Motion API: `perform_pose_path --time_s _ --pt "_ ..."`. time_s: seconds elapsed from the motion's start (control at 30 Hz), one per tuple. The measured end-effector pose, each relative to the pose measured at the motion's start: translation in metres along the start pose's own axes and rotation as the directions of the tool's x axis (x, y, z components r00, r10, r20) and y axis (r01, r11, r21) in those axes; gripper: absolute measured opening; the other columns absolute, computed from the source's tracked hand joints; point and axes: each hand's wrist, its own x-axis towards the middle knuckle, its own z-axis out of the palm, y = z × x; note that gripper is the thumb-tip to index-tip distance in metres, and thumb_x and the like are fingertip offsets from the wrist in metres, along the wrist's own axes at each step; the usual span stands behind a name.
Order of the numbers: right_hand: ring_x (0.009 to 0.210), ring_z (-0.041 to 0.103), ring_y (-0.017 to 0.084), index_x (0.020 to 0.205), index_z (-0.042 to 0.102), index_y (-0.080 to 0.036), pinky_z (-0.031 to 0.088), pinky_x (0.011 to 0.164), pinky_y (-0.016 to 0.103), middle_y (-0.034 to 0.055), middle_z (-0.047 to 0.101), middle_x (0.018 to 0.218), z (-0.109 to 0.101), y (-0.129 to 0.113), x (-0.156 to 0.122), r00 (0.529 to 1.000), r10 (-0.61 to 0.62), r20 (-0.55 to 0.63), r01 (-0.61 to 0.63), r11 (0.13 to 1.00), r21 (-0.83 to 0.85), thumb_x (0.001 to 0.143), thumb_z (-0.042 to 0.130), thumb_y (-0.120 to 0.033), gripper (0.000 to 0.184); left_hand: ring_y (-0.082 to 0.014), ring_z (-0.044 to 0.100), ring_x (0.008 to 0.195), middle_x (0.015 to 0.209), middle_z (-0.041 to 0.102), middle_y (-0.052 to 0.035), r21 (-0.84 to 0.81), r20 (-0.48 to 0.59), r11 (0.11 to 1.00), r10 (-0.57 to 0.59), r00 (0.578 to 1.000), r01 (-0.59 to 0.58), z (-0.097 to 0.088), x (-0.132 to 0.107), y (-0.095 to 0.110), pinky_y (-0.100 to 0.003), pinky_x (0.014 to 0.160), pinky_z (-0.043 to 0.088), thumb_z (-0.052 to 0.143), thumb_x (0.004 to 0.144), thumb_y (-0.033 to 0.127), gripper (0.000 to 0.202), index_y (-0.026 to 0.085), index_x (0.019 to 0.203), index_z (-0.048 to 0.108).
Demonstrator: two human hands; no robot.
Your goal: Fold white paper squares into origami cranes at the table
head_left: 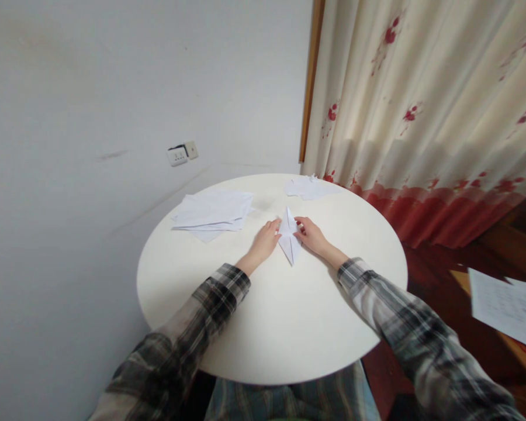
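A white sheet of paper folded into a long diamond (289, 237) lies on the round white table (263, 321), its points facing toward and away from me. A crease line runs down its lower half. My left hand (266, 238) pinches the diamond's left corner between thumb and fingers. At the opposite corner, my right hand (310, 234) grips the paper the same way, fingertips curled at the edge. Both wrists come out of plaid sleeves.
To the left rests a stack of white paper (214, 210). More sheets (309, 187) lie at the table's far edge, with a small crumpled or folded piece on them. A wall stands left, a flowered curtain (421, 117) right. Written pages (504, 304) lie lower right.
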Motion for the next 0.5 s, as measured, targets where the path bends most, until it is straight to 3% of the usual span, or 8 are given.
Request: perform_pose_path --time_s 0.2,0.37,0.5 --pt "0.075 0.052 0.013 0.112 0.047 -0.017 0.046 0.074 0.03 0.007 0.051 0.102 0.002 0.0036 0.0001 0.999 -0.032 -0.026 0.033 0.999 0.03 0.071 0.057 -0.009 0.043 -0.0188 0.053 0.096 0.104 0.051 -0.0095 0.08 -0.004 0.997 0.012 1.0 -0.012 -0.0013 -0.0021 0.0021 -0.034 0.087 0.043 0.051 0.079 0.01 0.03 0.014 0.108 0.049" --pt "0.087 0.053 0.016 0.112 0.048 -0.017 0.045 0.084 0.033 0.0087 0.051 0.107 0.0033 0.0072 0.0016 0.993 -0.09 -0.074 0.092 0.995 0.025 0.069 0.059 -0.008 0.045 -0.0199 0.05 0.101 0.103 0.055 -0.0087 0.188 0.04 0.979 0.073 0.997 -0.079 -0.0041 -0.003 0.0041 -0.035 0.09 0.041 0.048 0.081 0.012 0.023 0.015 0.103 0.055" --pt "0.104 0.05 0.02 0.112 0.051 -0.014 0.038 0.095 0.038 0.0113 0.056 0.112 0.0033 0.0081 0.0033 0.991 -0.131 -0.042 0.129 0.991 -0.046 0.07 0.06 -0.01 0.043 -0.0192 0.051 0.102 0.106 0.058 -0.0085 0.189 0.077 0.976 0.094 0.993 -0.107 -0.0019 -0.0016 0.001 -0.034 0.092 0.04 0.043 0.083 0.011 0.025 0.014 0.103 0.057"
